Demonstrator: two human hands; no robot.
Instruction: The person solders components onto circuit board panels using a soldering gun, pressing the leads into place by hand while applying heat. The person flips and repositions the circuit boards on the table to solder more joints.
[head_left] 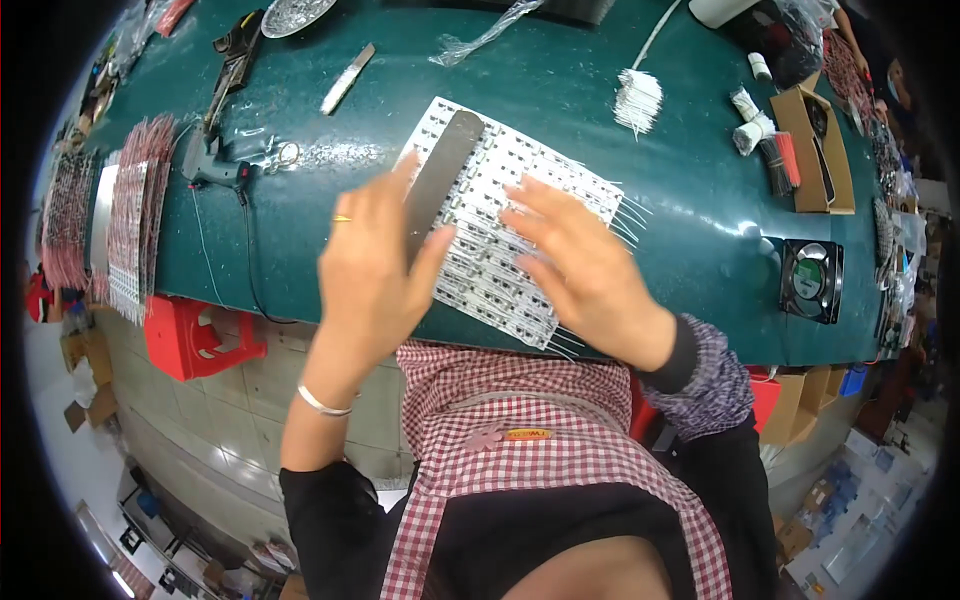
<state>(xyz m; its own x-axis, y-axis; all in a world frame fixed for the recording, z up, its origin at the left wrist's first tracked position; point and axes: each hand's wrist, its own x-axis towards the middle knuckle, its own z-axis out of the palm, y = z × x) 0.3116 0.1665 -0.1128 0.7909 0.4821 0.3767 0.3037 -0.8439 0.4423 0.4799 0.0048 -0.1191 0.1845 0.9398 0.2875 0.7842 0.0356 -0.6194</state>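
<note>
On a dark green work table (330,230), close to the person's waist, lies a white square panel (485,265) covered with rows of small dark components, set at a slant, with thin white wires (628,218) sticking out past its right edge. A long flat grey-brown bar (447,165) lies across the panel's left part. The left hand (372,255), wearing a yellow ring (343,218) and a pale bracelet (324,403), is over the lower part of the bar, its fingers stretched away from the person and its thumb apart; whether it presses on the bar cannot be told. The right hand (585,260) is spread over the panel's right half, thumb clear of the fingers, with contact likewise unclear. As for writing, a small orange-yellow patch (528,434) on the red-and-white checked apron (560,465) carries dark lettering, while the green round centre of the square black fan (811,280) at the right shows marks too small to read. A grey-green gun-shaped tool (212,165) lies to the left, a bunch of white wires (638,100) beyond the panel, and an open cardboard box (840,150) at the far right.
</note>
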